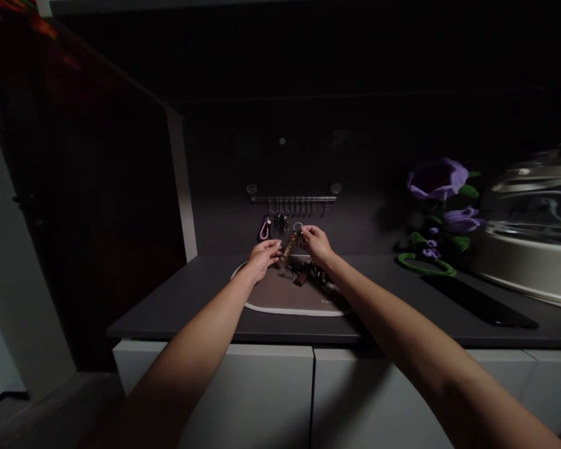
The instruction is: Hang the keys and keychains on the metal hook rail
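My right hand [316,243] pinches a keychain [287,249] near its metal ring, above the mat. The keychain has a brown strap with lettering and hangs slanting down to the left. At its left side is my left hand [264,257], with the fingertips closed against the strap; the exact contact is small and dark. Beneath the hands, more keys and keychains, one with a brown tag [302,278], lie on a brown mat [285,298] with a pale rim. Behind them a wall rail with hooks [293,199] carries several keys [282,221] and a pink loop keychain [264,229].
Purple knitted flowers [438,179] with a green ring base [425,265] stand to the right. Beside them are a flat black slab [481,302] and a large cream appliance with a clear cover [533,255]. White cabinet doors [271,386] are below the dark counter [168,302].
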